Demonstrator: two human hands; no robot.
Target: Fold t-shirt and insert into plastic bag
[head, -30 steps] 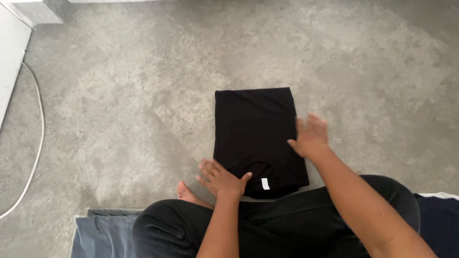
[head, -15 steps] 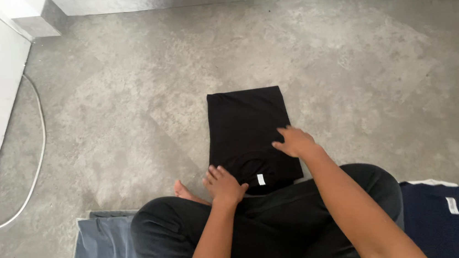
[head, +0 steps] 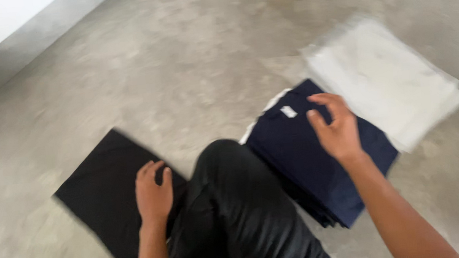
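Observation:
A folded black garment point(head: 102, 192) lies flat on the concrete floor at the lower left. My left hand point(head: 153, 192) rests on its near edge, fingers loosely apart. To the right is a stack of folded navy garments point(head: 310, 163) with a small white label on top. My right hand point(head: 335, 128) hovers just above that stack, fingers spread, holding nothing. My knee in black trousers point(head: 237, 211) sits between the two. The picture is blurred by motion.
A pile of clear plastic bags point(head: 385, 79) lies on the floor beyond the navy stack, at the right. A pale wall base point(head: 17, 45) runs along the upper left. Grey concrete floor point(head: 190, 55) stretches ahead.
My view has swung to the right, bringing the navy stack and plastic bags into sight. My right hand left the black garment and moved over the navy stack; my left hand stays on the black one.

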